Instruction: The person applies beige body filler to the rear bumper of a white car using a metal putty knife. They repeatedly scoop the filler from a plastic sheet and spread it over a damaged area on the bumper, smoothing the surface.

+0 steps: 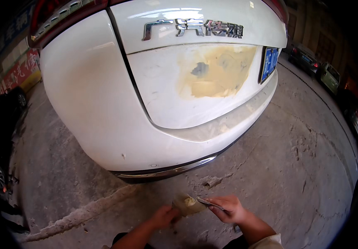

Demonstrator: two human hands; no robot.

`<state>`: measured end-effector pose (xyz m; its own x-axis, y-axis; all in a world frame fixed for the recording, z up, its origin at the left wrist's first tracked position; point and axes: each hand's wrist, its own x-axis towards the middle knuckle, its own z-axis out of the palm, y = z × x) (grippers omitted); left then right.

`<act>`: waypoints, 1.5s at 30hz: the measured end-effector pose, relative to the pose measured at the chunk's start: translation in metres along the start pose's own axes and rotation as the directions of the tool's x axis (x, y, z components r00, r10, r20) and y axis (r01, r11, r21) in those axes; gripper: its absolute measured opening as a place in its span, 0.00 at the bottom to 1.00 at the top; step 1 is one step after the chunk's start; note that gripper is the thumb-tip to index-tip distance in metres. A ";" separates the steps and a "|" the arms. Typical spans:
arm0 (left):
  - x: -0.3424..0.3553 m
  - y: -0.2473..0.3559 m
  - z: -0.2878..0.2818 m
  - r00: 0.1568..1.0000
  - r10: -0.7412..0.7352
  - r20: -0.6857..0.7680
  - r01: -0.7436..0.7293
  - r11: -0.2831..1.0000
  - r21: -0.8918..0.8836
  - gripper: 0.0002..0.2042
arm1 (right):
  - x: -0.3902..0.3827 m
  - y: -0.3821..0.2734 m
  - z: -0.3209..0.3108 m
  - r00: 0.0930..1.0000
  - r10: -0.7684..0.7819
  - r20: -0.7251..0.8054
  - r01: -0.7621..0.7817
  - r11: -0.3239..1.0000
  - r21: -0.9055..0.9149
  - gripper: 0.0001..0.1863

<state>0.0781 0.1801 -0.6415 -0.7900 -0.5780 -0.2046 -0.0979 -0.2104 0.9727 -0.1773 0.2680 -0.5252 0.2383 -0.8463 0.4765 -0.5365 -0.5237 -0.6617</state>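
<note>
Head view, looking down at the rear of a white car (104, 108) parked on a dusty concrete floor (295, 174). Both hands are low in the frame, close together near the bottom edge, just below the car's bumper.

The left hand (164, 216) is closed on the near edge of a small flat mixing board (186, 204), brownish and smeared, with a pale blob of filler (190, 201) on its top face. The board is held roughly level, tilted a little toward the person.

The right hand (228, 208) is pinched shut on a thin metal scraper (207, 203); its blade points left and touches or nearly touches the board's right edge beside the blob. Whether it is actually in contact, I cannot tell. A light sleeve cuff (268, 241) shows on the right forearm.

Above the hands, the car's tailgate has a big sanded patch (216, 72) in yellowish-tan filler with a small grey spot, sitting at the right half of the panel, just left of a blue number plate (269, 63). Chrome lettering runs across the panel above it. A chrome strip (166, 171) lines the bumper's lower edge. White sanding dust lies on the bumper ledge and in a ridge on the floor at lower left.

Other parked cars (329, 76) stand at the far right edge, and a dark vehicle (0, 137) stands at the left edge.
</note>
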 end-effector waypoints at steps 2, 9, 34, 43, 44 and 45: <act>-0.004 -0.002 -0.003 0.990 0.111 -0.091 -0.111 0.994 0.013 0.16 | -0.012 0.007 0.005 0.996 0.050 0.074 -0.048 0.998 -0.034 0.19; -0.012 0.021 -0.021 0.967 0.033 -0.252 -0.077 0.983 -0.165 0.19 | 0.000 0.010 -0.002 0.991 0.021 -0.134 -0.066 0.939 -0.338 0.23; 0.004 0.000 -0.014 0.996 -0.071 -0.059 0.062 0.987 -0.145 0.18 | 0.206 -0.008 -0.010 0.580 -0.666 -0.469 -0.128 0.495 -0.860 0.25; 0.002 0.003 -0.019 0.996 -0.056 -0.074 0.050 0.995 -0.082 0.17 | 0.150 -0.005 -0.003 0.777 -0.525 -0.348 0.039 0.592 -0.805 0.24; 0.002 0.001 -0.020 0.997 -0.047 -0.060 0.042 0.995 -0.085 0.16 | 0.136 -0.005 -0.002 0.768 -0.537 -0.349 0.107 0.645 -0.757 0.24; 0.001 0.003 -0.018 0.995 -0.059 -0.086 0.047 0.990 -0.134 0.16 | 0.122 -0.005 0.000 0.759 -0.548 -0.352 0.174 0.692 -0.701 0.23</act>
<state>0.0876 0.1650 -0.6410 -0.7278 -0.6303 -0.2704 -0.0532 -0.3412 0.9385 -0.1454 0.1674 -0.4634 0.1900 -0.3208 0.9279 -0.8969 -0.4412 0.0311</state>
